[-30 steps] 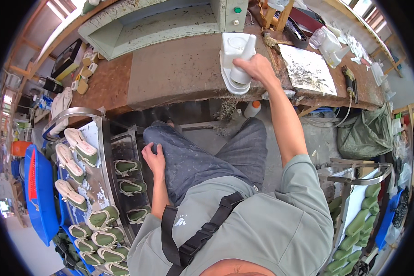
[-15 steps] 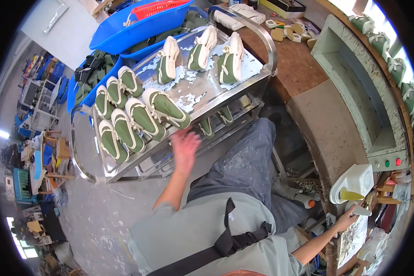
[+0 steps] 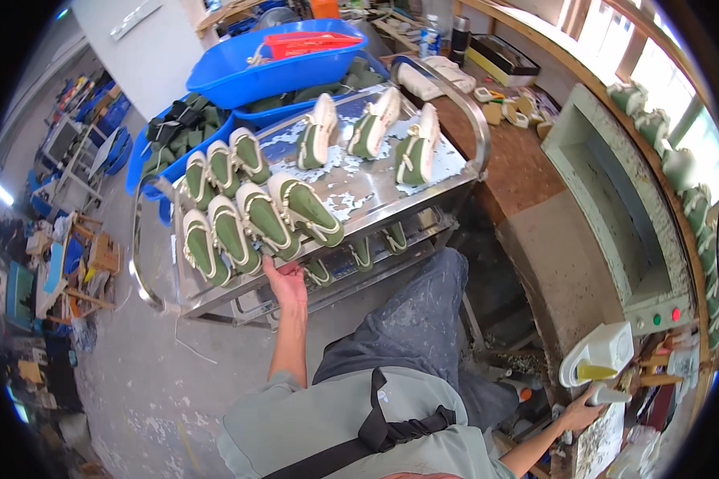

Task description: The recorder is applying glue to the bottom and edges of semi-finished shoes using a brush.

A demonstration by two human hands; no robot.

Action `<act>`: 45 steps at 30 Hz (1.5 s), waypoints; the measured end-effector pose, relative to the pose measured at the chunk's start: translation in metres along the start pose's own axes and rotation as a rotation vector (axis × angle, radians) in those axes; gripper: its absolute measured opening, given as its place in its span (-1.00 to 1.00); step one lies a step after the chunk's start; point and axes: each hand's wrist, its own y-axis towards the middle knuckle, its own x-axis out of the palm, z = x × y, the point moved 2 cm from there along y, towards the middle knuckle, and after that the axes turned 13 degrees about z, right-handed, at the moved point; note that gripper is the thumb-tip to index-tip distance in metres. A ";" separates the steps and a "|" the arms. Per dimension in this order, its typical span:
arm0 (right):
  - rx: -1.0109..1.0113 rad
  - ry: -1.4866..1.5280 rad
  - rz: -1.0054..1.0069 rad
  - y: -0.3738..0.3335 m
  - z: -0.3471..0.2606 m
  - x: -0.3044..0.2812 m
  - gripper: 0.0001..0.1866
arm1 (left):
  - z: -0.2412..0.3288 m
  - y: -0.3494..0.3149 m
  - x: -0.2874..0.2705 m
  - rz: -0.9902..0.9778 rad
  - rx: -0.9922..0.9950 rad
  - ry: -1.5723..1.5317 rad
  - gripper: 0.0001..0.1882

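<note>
My left hand (image 3: 285,281) reaches up to the front edge of a steel cart's top shelf (image 3: 375,191). It touches the near end of a green-and-white shoe (image 3: 265,223), and its fingertips are hidden under that shoe. More green shoes lie in rows on the shelf, and three (image 3: 367,128) stand further back. Low at the right, my right hand (image 3: 577,415) is closed around a small white cylinder (image 3: 609,393). This is just below a white jug (image 3: 603,351) on the workbench edge.
Blue tubs (image 3: 272,72) with dark green parts stand behind the cart. A brown workbench (image 3: 527,176) and a pale green box machine (image 3: 623,207) are to the right. More shoes lie on the cart's lower shelf (image 3: 359,255). The grey floor (image 3: 136,375) lies to the left.
My view swung from the workbench to the cart. My left hand rose from my lap to the shoe at the shelf's front edge. My right hand stayed by the white jug.
</note>
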 end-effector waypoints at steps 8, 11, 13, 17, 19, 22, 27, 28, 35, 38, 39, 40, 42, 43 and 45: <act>0.083 0.122 0.141 -0.014 0.009 -0.002 -0.10 | -0.008 0.017 0.004 -0.019 0.002 -0.059 -0.52; 0.188 0.035 0.213 -0.024 0.011 0.004 -0.12 | -0.011 0.030 -0.001 -0.059 -0.073 -0.025 -0.50; 0.246 0.496 0.275 -0.031 -0.052 -0.045 -0.34 | -0.005 0.003 0.007 -0.139 -0.134 0.130 -0.34; -0.012 0.930 -0.091 -0.075 -0.158 -0.107 -0.67 | -0.018 -0.088 0.030 -0.438 0.027 0.730 -0.17; -0.163 1.013 -0.362 -0.101 -0.187 -0.106 -0.69 | 0.000 -0.108 0.051 -0.466 0.620 0.697 -0.13; -0.211 1.086 -0.637 -0.136 -0.216 -0.105 -0.72 | 0.002 -0.086 0.090 -0.329 0.878 0.797 -0.11; -0.235 1.176 -0.906 -0.164 -0.240 -0.121 -0.77 | -0.013 -0.066 0.124 -0.103 0.962 0.911 -0.10; -0.276 1.163 -0.894 -0.163 -0.242 -0.127 -0.76 | -0.022 -0.057 0.123 -0.120 1.004 0.928 -0.11; -0.083 1.200 -1.162 -0.162 -0.244 -0.121 -0.77 | 0.022 -0.072 0.103 -0.356 0.351 0.228 -0.29; -0.088 1.315 -1.230 -0.159 -0.271 -0.131 -0.77 | 0.031 -0.123 0.092 -0.475 0.355 0.217 -0.26; -0.088 1.394 -1.327 -0.158 -0.281 -0.137 -0.76 | 0.029 -0.140 0.086 -0.486 0.341 0.220 -0.26; -0.068 1.478 -1.434 -0.158 -0.291 -0.143 -0.64 | 0.026 -0.161 0.081 -0.587 0.380 0.257 -0.25; -0.050 1.558 -1.529 -0.156 -0.312 -0.160 -0.52 | 0.014 -0.198 0.066 -0.825 0.466 0.379 -0.23; 0.117 1.800 -1.607 -0.157 -0.326 -0.173 -0.36 | 0.006 -0.214 0.060 -0.962 0.515 0.467 -0.22; 0.341 2.022 -1.744 -0.151 -0.336 -0.188 -0.01 | -0.013 -0.242 0.067 -1.384 0.849 0.568 -0.18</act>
